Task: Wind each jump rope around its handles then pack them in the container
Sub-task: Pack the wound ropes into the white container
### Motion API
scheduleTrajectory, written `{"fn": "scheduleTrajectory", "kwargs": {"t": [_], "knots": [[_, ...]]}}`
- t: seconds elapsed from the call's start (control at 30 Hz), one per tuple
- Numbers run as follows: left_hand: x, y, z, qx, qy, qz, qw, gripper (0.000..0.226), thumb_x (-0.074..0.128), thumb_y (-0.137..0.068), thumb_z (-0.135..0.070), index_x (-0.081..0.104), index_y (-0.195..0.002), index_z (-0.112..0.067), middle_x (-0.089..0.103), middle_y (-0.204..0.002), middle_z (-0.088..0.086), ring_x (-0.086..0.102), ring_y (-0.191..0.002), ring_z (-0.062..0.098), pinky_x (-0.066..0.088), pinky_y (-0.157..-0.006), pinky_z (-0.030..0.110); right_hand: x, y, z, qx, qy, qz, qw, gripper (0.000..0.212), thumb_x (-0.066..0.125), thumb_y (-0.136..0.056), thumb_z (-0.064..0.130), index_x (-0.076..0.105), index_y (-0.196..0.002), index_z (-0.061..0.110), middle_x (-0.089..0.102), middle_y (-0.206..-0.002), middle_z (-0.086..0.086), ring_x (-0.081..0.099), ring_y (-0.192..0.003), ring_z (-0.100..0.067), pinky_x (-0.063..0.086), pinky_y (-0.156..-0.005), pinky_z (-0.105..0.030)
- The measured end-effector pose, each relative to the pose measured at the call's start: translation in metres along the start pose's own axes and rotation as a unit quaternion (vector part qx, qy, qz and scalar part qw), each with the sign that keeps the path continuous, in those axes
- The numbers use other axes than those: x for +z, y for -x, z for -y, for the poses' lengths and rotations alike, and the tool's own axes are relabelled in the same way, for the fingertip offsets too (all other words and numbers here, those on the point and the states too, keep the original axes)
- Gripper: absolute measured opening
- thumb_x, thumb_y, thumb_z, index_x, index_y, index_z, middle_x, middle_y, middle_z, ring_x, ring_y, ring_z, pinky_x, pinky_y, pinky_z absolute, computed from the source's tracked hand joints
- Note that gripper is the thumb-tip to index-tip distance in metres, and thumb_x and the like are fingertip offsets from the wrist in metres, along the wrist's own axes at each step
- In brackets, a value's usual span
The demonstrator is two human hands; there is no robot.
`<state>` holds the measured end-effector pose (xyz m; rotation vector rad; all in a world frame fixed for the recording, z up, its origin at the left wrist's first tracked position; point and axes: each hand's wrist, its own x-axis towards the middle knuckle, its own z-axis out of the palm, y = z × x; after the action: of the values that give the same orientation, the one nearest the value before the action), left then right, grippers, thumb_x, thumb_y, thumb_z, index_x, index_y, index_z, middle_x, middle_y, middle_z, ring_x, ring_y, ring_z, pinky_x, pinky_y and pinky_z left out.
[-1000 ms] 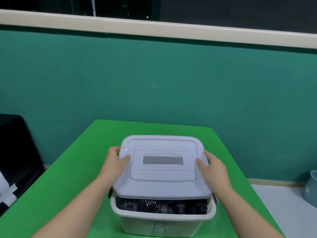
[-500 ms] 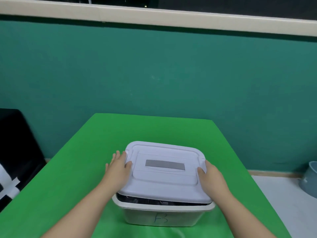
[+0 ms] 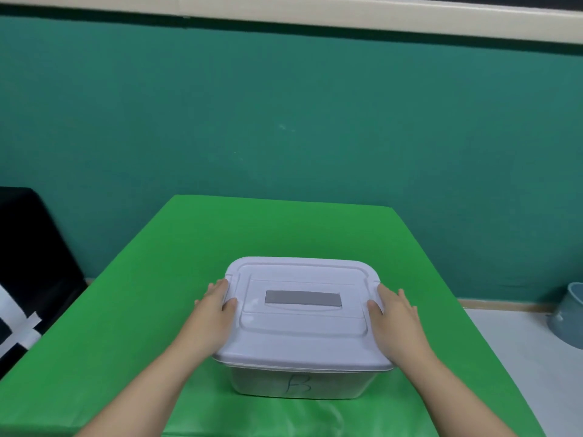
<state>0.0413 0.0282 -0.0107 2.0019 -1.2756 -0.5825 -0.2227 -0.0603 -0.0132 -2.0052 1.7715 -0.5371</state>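
Green table (image 3: 189, 279) before a teal wall (image 3: 284, 105); grey bin (image 3: 571, 313) (floor, right), black object (image 3: 28, 247) left

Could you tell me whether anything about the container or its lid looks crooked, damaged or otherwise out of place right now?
Nothing stands out. The lid sits level on the container, its front edge flush with the rim and no gap showing. The left hand and right hand rest on its two sides.

Single head view, looking forward and down from close above the green table (image 3: 132, 298), teal wall (image 3: 284, 121) behind
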Motion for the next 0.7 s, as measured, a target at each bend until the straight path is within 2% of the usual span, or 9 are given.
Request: {"fn": "scheduleTrajectory", "kwargs": {"t": [0.1,0.23,0.37,0.43,0.5,0.57,0.63,0.7], "knots": [[0.001,0.004,0.002,0.005,-0.014,0.009,1.0,0.051,0.036,-0.101,-0.016,0.02,-0.148,-0.006,0.013,-0.157,0.005,0.004,-0.145,0.015,0.004,-0.115,0.028,0.003,0.002,-0.004,0.012,0.015,-0.008,1.0,0.039,0.034,-0.102,0.027,0.041,-0.138,0.013,0.039,-0.149,-0.003,0.015,-0.147,-0.025,0.011,-0.117,-0.052],[0.001,0.007,0.005,0.017,-0.004,0.014,1.0,0.052,0.039,-0.1,-0.017,0.022,-0.148,-0.008,0.015,-0.157,0.002,0.004,-0.145,0.014,0.003,-0.114,0.026,0.004,0.006,-0.005,0.019,-0.022,-0.009,1.0,0.043,0.034,-0.103,0.027,0.036,-0.144,0.017,0.033,-0.153,0.002,0.017,-0.146,-0.022,0.008,-0.117,-0.053],[0.0,0.003,0.006,-0.008,0.045,0.021,0.999,0.055,0.043,-0.099,-0.019,0.021,-0.149,-0.014,0.014,-0.157,-0.003,0.003,-0.145,0.013,0.004,-0.116,0.03,0.004,0.004,-0.005,0.031,-0.015,-0.02,0.999,0.048,0.038,-0.101,0.032,0.033,-0.148,0.019,0.031,-0.154,0.0,0.022,-0.144,-0.022,0.017,-0.116,-0.052],[0.0,0.004,0.008,-0.047,0.08,0.011,0.996,0.06,0.048,-0.097,-0.023,0.019,-0.15,-0.017,0.007,-0.159,-0.002,0.005,-0.146,0.016,0.007,-0.116,0.034,0.003,0.007,-0.006,0.045,-0.045,-0.02,0.998,0.05,0.041,-0.1,0.034,0.033,-0.148,0.022,0.031,-0.153,-0.005,0.025,-0.142,-0.024,0.023,-0.115,-0.049],[-0.001,0.005,0.007,-0.102,0.117,-0.01,0.988,0.075,0.056,-0.093,-0.028,0.009,-0.151,-0.017,0.006,-0.159,0.002,0.014,-0.145,0.022,0.015,-0.116,0.039,0.001,0.012,-0.004,0.067,-0.105,-0.017,0.992,0.054,0.045,-0.099,0.035,0.029,-0.149,0.022,0.03,-0.153,-0.009,0.032,-0.138,-0.027,0.03,-0.11,-0.043],[-0.001,0.008,0.005,-0.151,0.147,-0.027,0.977,0.081,0.061,-0.09,-0.031,0.01,-0.15,-0.009,0.027,-0.153,0.006,0.037,-0.133,0.027,0.031,-0.106,0.039,-0.001,0.015,-0.001,0.104,-0.15,-0.017,0.983,0.066,0.051,-0.096,0.037,0.021,-0.15,0.013,0.031,-0.151,-0.012,0.041,-0.13,-0.03,0.038,-0.099,-0.04],[0.0,0.013,-0.001,-0.162,0.12,-0.053,0.978,0.071,0.062,-0.089,-0.031,0.027,-0.142,0.0,0.046,-0.139,0.013,0.051,-0.108,0.027,0.039,-0.088,0.035,-0.003,0.015,0.002,0.155,-0.173,-0.01,0.973,0.074,0.055,-0.094,0.04,0.02,-0.146,0.002,0.047,-0.136,-0.018,0.053,-0.11,-0.032,0.041,-0.083,-0.036],[0.002,0.016,-0.002,-0.139,0.063,-0.096,0.984,0.07,0.063,-0.088,-0.032,0.031,-0.141,0.001,0.05,-0.136,0.016,0.054,-0.11,0.03,0.042,-0.088,0.037,-0.007,0.017,0.006,0.171,-0.162,-0.009,0.972,0.068,0.057,-0.092,0.041,0.031,-0.137,-0.003,0.056,-0.102,-0.012,0.054,-0.085,-0.027,0.042,-0.069,-0.032]]}}
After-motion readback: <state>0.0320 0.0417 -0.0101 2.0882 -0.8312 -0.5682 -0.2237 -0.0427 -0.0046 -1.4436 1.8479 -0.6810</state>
